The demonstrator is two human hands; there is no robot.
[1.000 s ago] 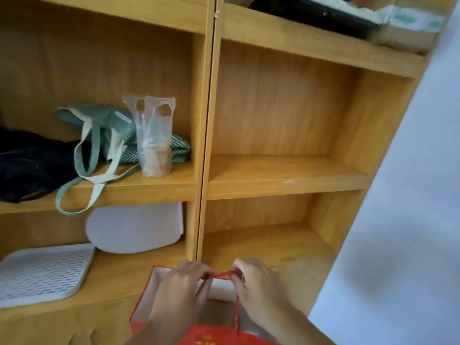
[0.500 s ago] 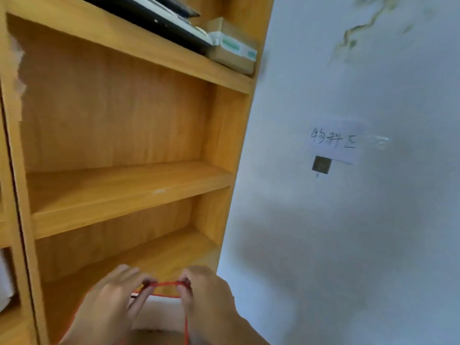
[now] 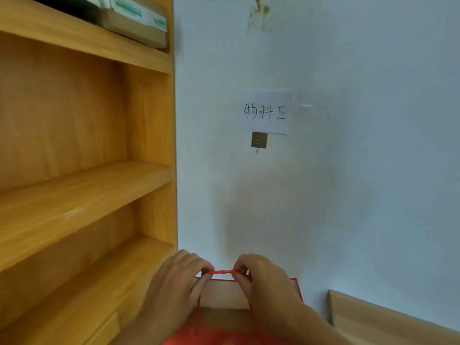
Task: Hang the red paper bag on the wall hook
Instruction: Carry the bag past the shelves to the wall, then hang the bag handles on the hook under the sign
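The red paper bag (image 3: 224, 295) hangs open at the bottom centre, its pale inside showing. Its red cord handles (image 3: 222, 272) are stretched level between my two hands. My left hand (image 3: 174, 287) pinches the cord's left end and my right hand (image 3: 263, 282) pinches the right end. The wall hook (image 3: 258, 140), a small square brass-coloured plate with a thin hook below it, sits on the white wall well above the hands, slightly to the right.
A paper label with handwritten characters (image 3: 265, 113) is taped just above the hook. A wooden shelf unit (image 3: 87, 185) fills the left side, with boxes (image 3: 134, 21) on its top shelf. A wooden surface edge (image 3: 388, 317) lies at the lower right.
The view has swung right from the shelves to the wall, so the hook now sits near the centre. Both hands keep the same grip on the cord handles.
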